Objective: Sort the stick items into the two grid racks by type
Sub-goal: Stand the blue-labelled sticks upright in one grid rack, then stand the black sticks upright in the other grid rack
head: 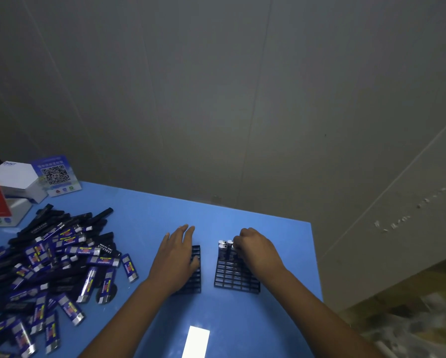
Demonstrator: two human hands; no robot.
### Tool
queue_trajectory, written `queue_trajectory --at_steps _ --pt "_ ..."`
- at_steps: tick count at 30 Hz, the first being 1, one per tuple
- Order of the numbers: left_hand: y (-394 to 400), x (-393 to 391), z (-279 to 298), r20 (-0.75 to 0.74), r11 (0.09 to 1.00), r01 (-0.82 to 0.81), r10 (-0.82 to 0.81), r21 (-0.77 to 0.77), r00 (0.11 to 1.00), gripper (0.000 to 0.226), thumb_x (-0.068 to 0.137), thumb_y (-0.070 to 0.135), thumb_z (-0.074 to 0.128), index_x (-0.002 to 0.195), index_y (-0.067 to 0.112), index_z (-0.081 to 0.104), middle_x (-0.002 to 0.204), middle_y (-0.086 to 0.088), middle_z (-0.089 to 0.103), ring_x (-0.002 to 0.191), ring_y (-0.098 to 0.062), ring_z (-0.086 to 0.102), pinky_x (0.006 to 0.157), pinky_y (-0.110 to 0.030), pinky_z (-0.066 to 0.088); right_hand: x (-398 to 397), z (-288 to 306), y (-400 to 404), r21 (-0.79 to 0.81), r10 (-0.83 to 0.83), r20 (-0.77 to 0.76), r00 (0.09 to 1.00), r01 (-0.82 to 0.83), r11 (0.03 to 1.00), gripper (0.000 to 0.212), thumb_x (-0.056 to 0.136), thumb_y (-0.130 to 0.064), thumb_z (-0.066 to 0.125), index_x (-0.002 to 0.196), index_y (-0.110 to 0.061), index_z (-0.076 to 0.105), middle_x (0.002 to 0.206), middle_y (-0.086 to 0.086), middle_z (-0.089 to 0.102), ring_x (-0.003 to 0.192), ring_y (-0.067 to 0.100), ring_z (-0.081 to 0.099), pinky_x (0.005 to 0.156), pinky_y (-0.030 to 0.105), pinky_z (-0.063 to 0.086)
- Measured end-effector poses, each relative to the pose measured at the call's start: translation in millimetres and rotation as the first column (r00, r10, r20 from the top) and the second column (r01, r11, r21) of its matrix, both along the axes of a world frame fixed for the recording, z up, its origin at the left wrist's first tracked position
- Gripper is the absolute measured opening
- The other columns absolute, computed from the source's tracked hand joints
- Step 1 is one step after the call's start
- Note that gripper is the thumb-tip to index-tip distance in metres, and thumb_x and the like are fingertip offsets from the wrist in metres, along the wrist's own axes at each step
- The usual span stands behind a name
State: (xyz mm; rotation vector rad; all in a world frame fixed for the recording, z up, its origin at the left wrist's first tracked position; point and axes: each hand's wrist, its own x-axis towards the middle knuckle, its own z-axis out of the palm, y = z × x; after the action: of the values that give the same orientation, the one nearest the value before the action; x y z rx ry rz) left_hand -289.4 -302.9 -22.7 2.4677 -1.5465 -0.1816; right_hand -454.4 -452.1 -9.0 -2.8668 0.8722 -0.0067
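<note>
The left hand (178,257) lies flat with straight fingers on the left grid rack (194,273). Just right of this rack stands the right grid rack (236,276); at its far edge the right hand (252,248), fingers curled, holds upright lighters (224,248). Far left of the racks lies the pile of stick items (56,259) on the blue table (242,326)

The blue table (149,218) carries two black grid racks, the left rack (194,277) beside the right rack (233,279). A pile of stick items (53,264) occupies its left side. White boxes (17,182) and a QR-code card (56,175) stand at the far-left corner.
</note>
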Motion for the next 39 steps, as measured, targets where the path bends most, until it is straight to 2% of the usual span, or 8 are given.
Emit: queue_trajectory --at_steps 3,5,9,13,16,19,32,39 --pt "8 2 3 0.011 1.000 -0.001 0.001 -0.015 1.000 0.072 0.097 0.035 0.050 0.155 0.014 0.012 0.161 -0.007 0.017 0.148 -0.021 0.017 0.123 -0.036 0.008 -1 6 1 0.012 -0.007 0.018 1.000 0.007 1.000 0.013 0.096 -0.016 0.052 0.091 -0.011 0.063 0.097 0.004 0.058 0.099 0.023 0.054 0.064 0.031 0.035" --pt "17 3 7 0.019 1.000 -0.002 0.003 -0.031 1.000 0.072 0.096 0.034 0.052 0.155 0.013 0.015 0.159 -0.008 0.021 0.147 -0.022 0.021 0.123 -0.037 0.011 -2 12 7 0.051 -0.015 0.060 0.998 0.012 0.999 0.018 0.099 -0.024 0.052 0.107 -0.014 0.064 0.107 0.002 0.059 0.107 0.022 0.054 0.069 0.030 0.039" --pt "37 7 20 0.040 0.998 -0.029 0.031 -0.050 0.999 0.070 0.095 0.034 0.053 0.153 0.012 0.020 0.156 -0.008 0.028 0.143 -0.023 0.028 0.121 -0.038 0.020 2 27 31 0.069 -0.019 0.100 0.995 0.012 0.998 0.038 0.101 -0.030 0.050 0.137 -0.018 0.052 0.130 0.000 0.055 0.120 0.021 0.051 0.087 0.033 0.047" --pt "66 14 35 0.064 0.995 -0.061 0.066 -0.074 0.996 0.070 0.095 0.036 0.053 0.153 0.014 0.021 0.155 -0.005 0.030 0.142 -0.021 0.029 0.119 -0.036 0.022 12 44 66 0.028 -0.008 0.094 0.996 0.005 1.000 0.049 0.103 -0.037 0.046 0.147 -0.017 0.039 0.144 0.001 0.045 0.125 0.022 0.046 0.088 0.033 0.042" --pt "94 24 45 0.092 0.994 -0.081 0.088 -0.079 0.992 0.070 0.095 0.039 0.051 0.153 0.015 0.020 0.155 -0.004 0.029 0.142 -0.020 0.028 0.118 -0.034 0.022 25 50 92 -0.009 0.021 0.073 0.997 -0.021 1.000 0.059 0.101 -0.044 0.048 0.150 -0.016 0.032 0.151 0.005 0.037 0.132 0.024 0.041 0.102 0.037 0.040" --pt "129 39 50 0.064 0.988 -0.134 0.138 -0.073 0.988 0.070 0.093 0.040 0.052 0.152 0.018 0.021 0.154 -0.002 0.029 0.140 -0.022 0.031 0.116 -0.037 0.027 42 53 121 -0.006 0.050 0.068 0.996 -0.050 0.999 0.066 0.099 -0.049 0.050 0.152 -0.015 0.028 0.154 0.007 0.034 0.136 0.026 0.038 0.107 0.038 0.038" --pt "326 121 57 0.030 0.966 -0.260 0.259 0.003 0.965 0.076 0.091 0.044 0.055 0.152 0.021 0.017 0.153 -0.003 0.026 0.138 -0.025 0.031 0.110 -0.039 0.033 134 61 283 0.001 0.132 0.084 0.988 -0.132 0.991 0.075 0.096 -0.057 0.050 0.154 -0.016 0.026 0.154 0.007 0.033 0.139 0.026 0.034 0.110 0.037 0.034" --pt "370 164 59 0.021 0.965 -0.261 0.260 0.027 0.965 0.078 0.091 0.045 0.056 0.153 0.020 0.015 0.153 -0.002 0.024 0.136 -0.025 0.034 0.110 -0.039 0.034 176 60 321 0.037 0.123 0.080 0.989 -0.126 0.991 0.074 0.095 -0.053 0.054 0.154 -0.019 0.026 0.152 0.005 0.034 0.137 0.025 0.036 0.108 0.036 0.036"
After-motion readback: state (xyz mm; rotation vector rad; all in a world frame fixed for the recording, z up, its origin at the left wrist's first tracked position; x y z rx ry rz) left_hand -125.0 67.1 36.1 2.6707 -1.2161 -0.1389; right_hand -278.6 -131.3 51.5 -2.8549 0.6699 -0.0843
